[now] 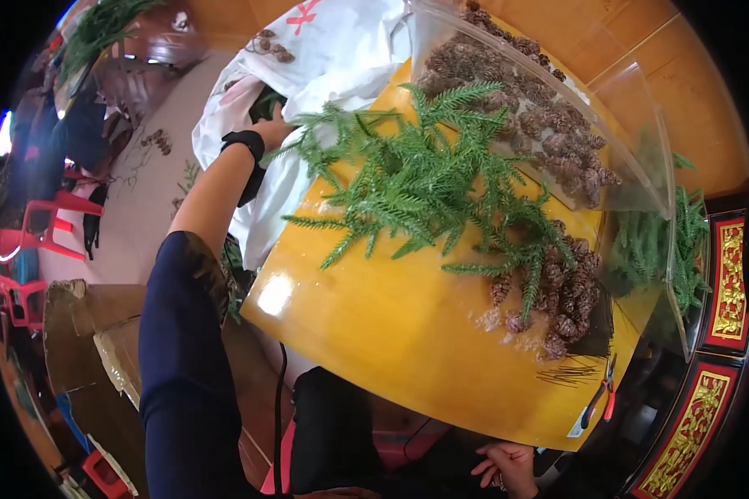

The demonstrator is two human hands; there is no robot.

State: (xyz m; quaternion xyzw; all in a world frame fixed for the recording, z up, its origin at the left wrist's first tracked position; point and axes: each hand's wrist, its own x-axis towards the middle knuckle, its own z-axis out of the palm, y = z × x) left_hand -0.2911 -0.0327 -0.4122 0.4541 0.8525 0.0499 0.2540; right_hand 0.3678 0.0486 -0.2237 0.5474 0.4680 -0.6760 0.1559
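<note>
My left hand (271, 131), a black band on its wrist, reaches over the far left edge of the yellow table (366, 333) to the mouth of a white sack (354, 50). Dark green stuff shows inside the sack there; my fingertips are partly hidden, so their grip is unclear. Beside that hand, green artificial pine sprigs (424, 179) lie heaped across the table. My right hand (509, 467) rests low by my lap at the near edge, empty, its fingers loosely bent and apart. A pile of brown pine cones (570, 287) sits right of the sprigs.
More pine cones (516, 108) fill a clear plastic-walled tray (641, 141) at the far right. Pliers (606, 391) and thin dark wires (570, 374) lie near the right corner. Torn cardboard (91, 349) and red plastic stools (50, 224) stand on the left floor.
</note>
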